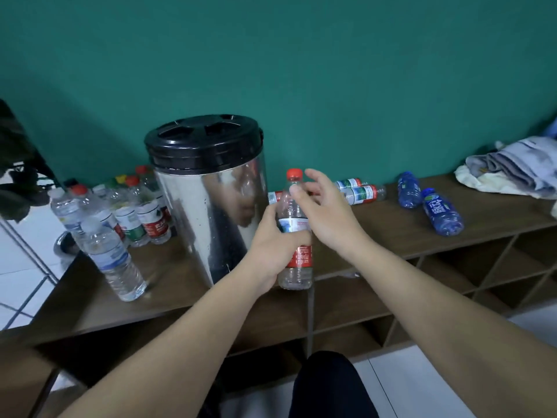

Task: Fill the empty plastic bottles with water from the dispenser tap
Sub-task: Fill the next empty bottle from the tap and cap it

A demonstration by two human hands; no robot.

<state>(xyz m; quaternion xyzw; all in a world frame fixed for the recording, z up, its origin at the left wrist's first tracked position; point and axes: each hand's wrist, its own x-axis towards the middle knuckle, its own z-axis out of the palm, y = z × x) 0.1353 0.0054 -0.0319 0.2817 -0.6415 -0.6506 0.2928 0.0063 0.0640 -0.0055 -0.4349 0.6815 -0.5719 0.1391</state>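
You cannot see the dispenser's tap: the steel dispenser (211, 206) with its black lid (202, 143) shows only a mirrored side, and your left hand (272, 248) covers its lower right edge. The bottle lying behind the dispenser's right side is mostly hidden by your hands, so only a strip of its label shows. At the dispenser's left, the cluster of standing bottles (120, 212) overlaps so much that you cannot count them, and a dark leafy shape is cut off by the frame edge.

Your left hand grips the red-capped bottle (296, 236) around its middle, fingers wrapped over the label, holding it upright just right of the dispenser, its base at the shelf's front edge. Whether it rests there is unclear. Your right hand (324, 209) hovers beside the bottle's neck with fingers spread and relaxed, thumb near the shoulder, holding nothing. The red cap (294, 174) is on. Farther right of the dispenser lie two blue bottles (428, 202) on the wooden shelf (391, 233).
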